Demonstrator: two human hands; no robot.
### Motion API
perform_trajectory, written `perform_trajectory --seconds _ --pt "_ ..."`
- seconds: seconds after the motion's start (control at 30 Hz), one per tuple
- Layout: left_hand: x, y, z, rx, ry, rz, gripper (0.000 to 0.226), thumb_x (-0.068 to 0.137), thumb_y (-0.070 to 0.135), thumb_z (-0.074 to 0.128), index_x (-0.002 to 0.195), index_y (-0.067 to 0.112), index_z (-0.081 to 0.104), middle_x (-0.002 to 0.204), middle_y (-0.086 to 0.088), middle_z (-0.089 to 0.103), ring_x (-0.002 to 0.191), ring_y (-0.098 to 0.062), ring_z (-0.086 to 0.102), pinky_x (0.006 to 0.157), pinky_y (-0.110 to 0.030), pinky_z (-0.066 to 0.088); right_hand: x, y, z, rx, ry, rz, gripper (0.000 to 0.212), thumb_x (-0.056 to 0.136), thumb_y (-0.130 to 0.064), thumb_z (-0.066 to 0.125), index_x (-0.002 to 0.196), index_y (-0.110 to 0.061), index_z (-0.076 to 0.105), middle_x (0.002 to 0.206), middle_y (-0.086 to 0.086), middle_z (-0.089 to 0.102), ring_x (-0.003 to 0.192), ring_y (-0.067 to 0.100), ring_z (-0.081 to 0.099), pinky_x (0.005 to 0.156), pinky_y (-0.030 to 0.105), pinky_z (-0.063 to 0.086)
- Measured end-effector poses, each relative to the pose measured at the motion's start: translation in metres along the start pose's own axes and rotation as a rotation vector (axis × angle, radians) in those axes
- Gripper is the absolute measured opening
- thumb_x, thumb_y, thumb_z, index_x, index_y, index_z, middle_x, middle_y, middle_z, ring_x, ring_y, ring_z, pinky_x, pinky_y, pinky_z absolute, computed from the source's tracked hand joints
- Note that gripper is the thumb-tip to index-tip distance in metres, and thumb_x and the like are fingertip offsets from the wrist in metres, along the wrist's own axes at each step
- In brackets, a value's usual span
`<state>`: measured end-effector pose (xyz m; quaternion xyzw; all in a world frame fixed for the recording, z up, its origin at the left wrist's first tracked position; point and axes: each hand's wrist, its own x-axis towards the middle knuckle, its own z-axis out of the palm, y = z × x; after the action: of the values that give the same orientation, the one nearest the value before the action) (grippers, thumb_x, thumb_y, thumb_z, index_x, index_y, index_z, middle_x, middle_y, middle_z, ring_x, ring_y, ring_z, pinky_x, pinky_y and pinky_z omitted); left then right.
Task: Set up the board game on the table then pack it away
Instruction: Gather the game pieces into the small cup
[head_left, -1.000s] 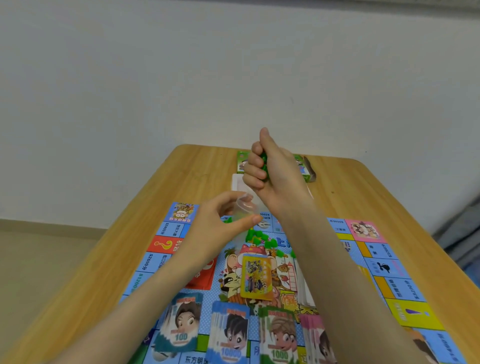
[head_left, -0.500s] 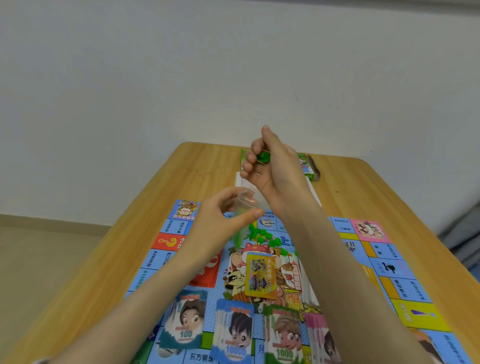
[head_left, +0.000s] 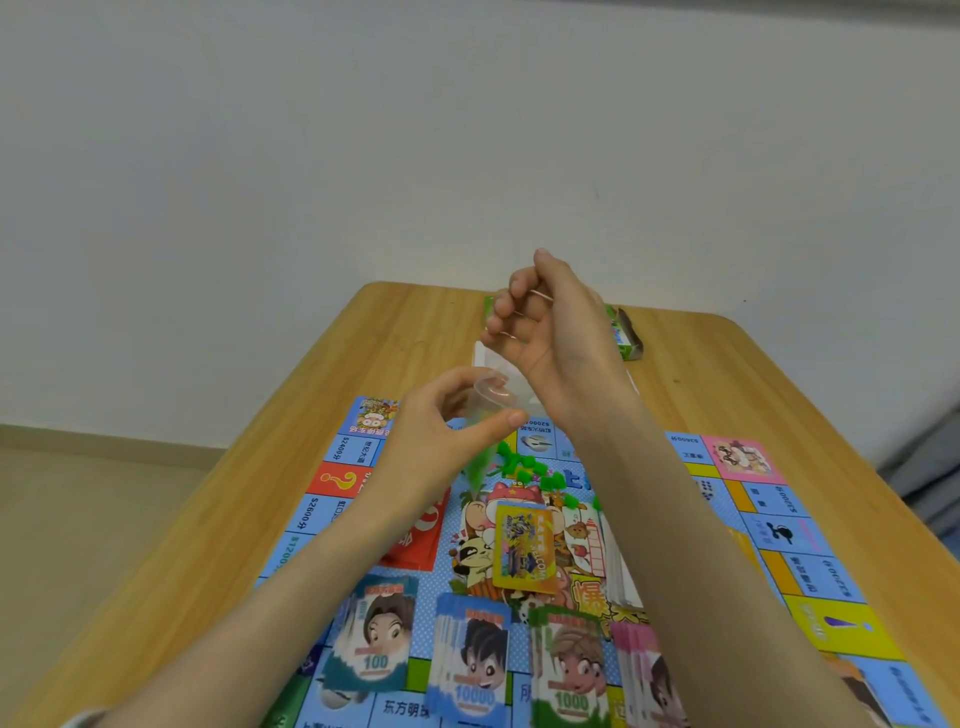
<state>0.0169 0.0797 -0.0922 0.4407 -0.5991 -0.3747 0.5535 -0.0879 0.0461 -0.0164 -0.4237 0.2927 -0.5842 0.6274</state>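
Note:
The game board (head_left: 779, 519) lies flat on the wooden table (head_left: 779, 384). My left hand (head_left: 441, 447) pinches the open mouth of a clear plastic bag (head_left: 491, 392), held up over the board; small green pieces show in the bag's lower tip (head_left: 477, 467). My right hand (head_left: 545, 332) is raised just above the bag's mouth, its fingers loosely curled, and no piece shows in it. More loose green pieces (head_left: 540, 475) lie on the board below the hands.
Stacks of play money (head_left: 472, 665) line the board's near edge. A yellow card deck (head_left: 524, 551), red cards (head_left: 415, 545) and white cards (head_left: 618, 571) sit mid-board. At the far table edge are a green game box (head_left: 626, 338) and a white sheet (head_left: 483, 353).
My right hand, which gripped green pieces over the bag, has loosened its fingers and the pieces no longer show in it. My left hand kept the bag steady.

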Motion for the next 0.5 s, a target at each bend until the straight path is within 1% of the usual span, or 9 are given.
perform_trajectory --seconds 0.17,0.2,0.23,0.27,0.3,0.37,0.4,0.43,0.5 --pt "0.001 -0.002 -0.002 -0.001 0.018 -0.004 0.044 0.062 0.033 0.074 0.104 0.02 0.066 0.097 0.011 0.071 0.095 -0.003 0.066 0.09 -0.018 0.049 0.0 -0.005 -0.001 -0.006 0.014 -0.029 0.038 0.1 -0.023 0.039 0.065 -0.01 0.046 0.053 0.003 0.049 0.046 0.015 0.048 0.051 0.025 0.046" --pt "0.002 -0.002 -0.003 0.003 0.026 0.001 0.042 0.065 0.029 0.076 0.105 0.019 0.065 0.097 0.012 0.071 0.095 -0.002 0.065 0.089 -0.017 0.049 0.0 -0.009 -0.004 -0.029 0.018 -0.04 0.037 0.1 -0.022 0.039 0.066 -0.01 0.047 0.053 0.003 0.05 0.046 0.015 0.048 0.051 0.024 0.046" --pt "0.003 -0.003 -0.004 0.007 0.036 0.011 0.039 0.069 0.025 0.076 0.106 0.019 0.065 0.097 0.014 0.07 0.095 0.0 0.065 0.088 -0.015 0.048 0.0 -0.012 -0.007 -0.104 0.027 -0.049 0.035 0.099 -0.02 0.041 0.067 -0.01 0.049 0.055 0.003 0.052 0.046 0.015 0.05 0.05 0.024 0.046" --pt "0.003 -0.003 -0.005 0.009 0.046 0.023 0.036 0.072 0.021 0.076 0.107 0.019 0.064 0.099 0.014 0.07 0.096 0.002 0.064 0.087 -0.013 0.048 0.0 -0.015 -0.013 -0.248 0.043 -0.054 0.031 0.097 -0.018 0.043 0.069 -0.01 0.053 0.058 0.003 0.054 0.047 0.014 0.051 0.049 0.023 0.046" --pt "0.004 -0.002 -0.007 0.01 0.059 0.033 0.036 0.074 0.022 0.075 0.108 0.019 0.064 0.101 0.014 0.069 0.096 0.003 0.063 0.086 -0.012 0.047 -0.001 -0.016 -0.02 -0.461 0.052 -0.047 0.027 0.096 -0.015 0.045 0.073 -0.009 0.057 0.063 0.004 0.057 0.048 0.012 0.053 0.048 0.022 0.046" --pt "0.005 -0.002 -0.008 0.001 0.095 0.052 0.039 0.071 0.029 0.073 0.108 0.021 0.063 0.104 0.011 0.068 0.098 0.002 0.063 0.086 -0.013 0.048 -0.003 -0.015 -0.035 -1.018 0.001 0.018 0.015 0.095 -0.016 0.05 0.089 -0.01 0.063 0.079 0.005 0.062 0.057 0.012 0.056 0.051 0.021 0.047" --pt "0.005 -0.002 -0.009 -0.005 0.113 0.059 0.039 0.069 0.032 0.072 0.106 0.023 0.063 0.104 0.01 0.069 0.098 0.0 0.064 0.086 -0.014 0.048 -0.005 -0.012 -0.041 -1.277 -0.071 0.091 0.013 0.094 -0.019 0.053 0.1 -0.011 0.062 0.089 0.005 0.061 0.063 0.012 0.057 0.055 0.022 0.048" --pt "0.005 -0.003 -0.01 -0.01 0.128 0.064 0.037 0.068 0.033 0.071 0.104 0.025 0.063 0.103 0.01 0.069 0.097 -0.001 0.064 0.086 -0.015 0.049 -0.007 -0.008 -0.046 -1.484 -0.154 0.182 0.022 0.092 -0.024 0.058 0.111 -0.013 0.059 0.098 0.003 0.058 0.068 0.012 0.057 0.059 0.022 0.048" --pt "0.006 -0.003 -0.011 -0.016 0.141 0.067 0.035 0.07 0.031 0.072 0.103 0.025 0.063 0.102 0.008 0.069 0.097 -0.001 0.064 0.084 -0.016 0.049 -0.013 0.0 -0.053 -1.712 -0.299 0.367 0.047 0.086 -0.034 0.066 0.128 -0.018 0.051 0.114 0.002 0.052 0.084 0.012 0.057 0.067 0.023 0.046"
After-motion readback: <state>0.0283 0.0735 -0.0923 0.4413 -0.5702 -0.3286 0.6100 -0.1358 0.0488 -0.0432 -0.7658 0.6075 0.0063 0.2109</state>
